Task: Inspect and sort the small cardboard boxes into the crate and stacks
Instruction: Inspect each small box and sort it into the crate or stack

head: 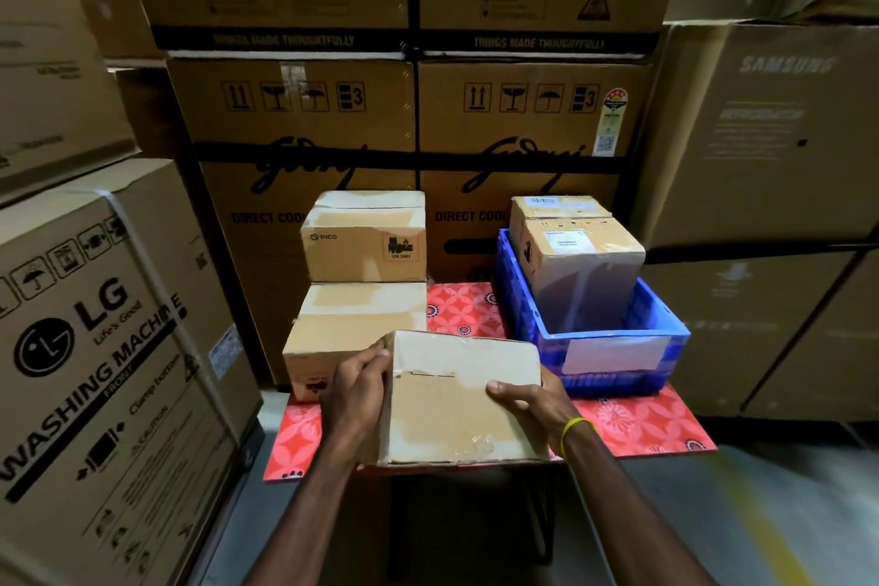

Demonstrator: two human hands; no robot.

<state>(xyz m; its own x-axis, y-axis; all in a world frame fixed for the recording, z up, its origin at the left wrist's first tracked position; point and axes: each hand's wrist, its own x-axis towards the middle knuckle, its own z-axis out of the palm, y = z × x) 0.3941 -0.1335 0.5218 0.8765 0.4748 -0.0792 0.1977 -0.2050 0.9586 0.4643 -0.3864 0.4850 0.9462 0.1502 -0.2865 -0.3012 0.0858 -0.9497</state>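
Left hand, right hand — box between

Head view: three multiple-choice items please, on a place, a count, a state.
1. The blue crate stands: A) left of the stack; B) right of it; C) on the floor.
2. Boxes in the stack: A) one; B) two; C) four.
3. The near box is: A) gripped by left hand and right hand; B) lying in the crate; C) torn open.
1B, it stands past the stack's right edge; 2B, the PICO box rests on one other; 3A, both hands wrap its sides.
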